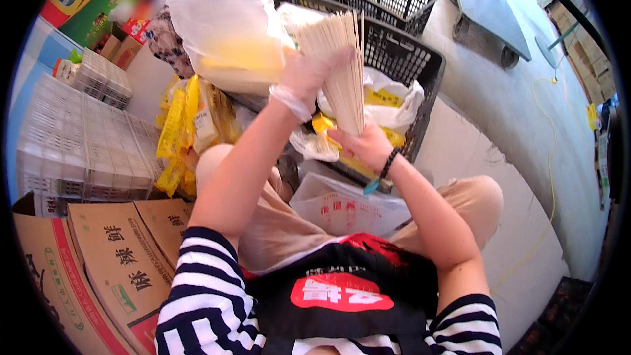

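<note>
Closed grip: clear-gloved left hand (303, 77) wraps the bundle of thin, pale, straight sticks (346, 92) mid-length, bare right hand (369, 147) its lower end — over the black plastic crate (428, 69), inside its right edge. Probably light, stiff, snappable — best held mid-length.

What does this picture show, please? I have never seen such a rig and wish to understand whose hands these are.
There is no robot here: a seated person wears two fisheye cameras on the head. This picture comes from the left one, looking down, and straight edges bend near its rim. The left hand, in a clear glove, grips a bundle of thin pale sticks; the right hand, with a dark beaded bracelet, holds its lower end. Beyond them is a black plastic crate with a white plastic bag and yellow packaging inside. Cardboard boxes are at the person's left.
</note>
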Motion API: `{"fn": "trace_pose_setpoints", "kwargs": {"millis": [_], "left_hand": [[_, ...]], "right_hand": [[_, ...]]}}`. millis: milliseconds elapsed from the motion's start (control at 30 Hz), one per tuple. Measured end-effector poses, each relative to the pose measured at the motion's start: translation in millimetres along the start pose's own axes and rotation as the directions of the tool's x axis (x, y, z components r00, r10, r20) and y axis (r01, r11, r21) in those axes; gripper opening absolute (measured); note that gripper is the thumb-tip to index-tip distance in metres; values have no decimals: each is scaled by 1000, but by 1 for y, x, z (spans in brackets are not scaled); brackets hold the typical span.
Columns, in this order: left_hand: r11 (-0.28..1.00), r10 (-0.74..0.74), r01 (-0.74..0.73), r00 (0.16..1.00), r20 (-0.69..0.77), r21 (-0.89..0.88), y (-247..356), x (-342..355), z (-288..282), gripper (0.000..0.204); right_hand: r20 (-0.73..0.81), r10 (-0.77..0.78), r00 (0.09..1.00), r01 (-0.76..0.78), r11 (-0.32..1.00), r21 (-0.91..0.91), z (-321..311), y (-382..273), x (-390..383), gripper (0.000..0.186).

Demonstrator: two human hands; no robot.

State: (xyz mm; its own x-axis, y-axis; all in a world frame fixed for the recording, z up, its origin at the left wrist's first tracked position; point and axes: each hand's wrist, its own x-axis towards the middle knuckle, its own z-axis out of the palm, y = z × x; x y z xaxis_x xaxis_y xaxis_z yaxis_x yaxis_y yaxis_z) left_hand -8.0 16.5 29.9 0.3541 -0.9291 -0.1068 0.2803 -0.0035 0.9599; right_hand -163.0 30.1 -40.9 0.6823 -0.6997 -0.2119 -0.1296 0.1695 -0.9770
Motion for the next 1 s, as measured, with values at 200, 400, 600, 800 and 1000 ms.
{"fn": "trace_pose_setpoints", "kwargs": {"millis": [200,400,600,800,1000], "left_hand": [[979,-88,29,951,296,200,-9,-10,-39,50],[770,-285,-19,884,371,638,-47,-53,-79,27],[174,-349,-516,764,543,839,-130,-144,-104,44],[59,-648,-656,549,528,753,-140,-164,-94,47],[-30,-495,-958,261,829,284,-153,-209,-104,31]], "right_hand": [[-57,32,998,-43,975,-216,-32,1,-18,31],[-121,265,957,-288,794,-535,-82,0,-108,31],[-110,460,881,-362,507,-782,-81,-16,-140,31],[0,397,918,-114,264,-958,-68,-24,-139,29],[53,596,801,27,52,-998,-31,-35,-131,29]]}}
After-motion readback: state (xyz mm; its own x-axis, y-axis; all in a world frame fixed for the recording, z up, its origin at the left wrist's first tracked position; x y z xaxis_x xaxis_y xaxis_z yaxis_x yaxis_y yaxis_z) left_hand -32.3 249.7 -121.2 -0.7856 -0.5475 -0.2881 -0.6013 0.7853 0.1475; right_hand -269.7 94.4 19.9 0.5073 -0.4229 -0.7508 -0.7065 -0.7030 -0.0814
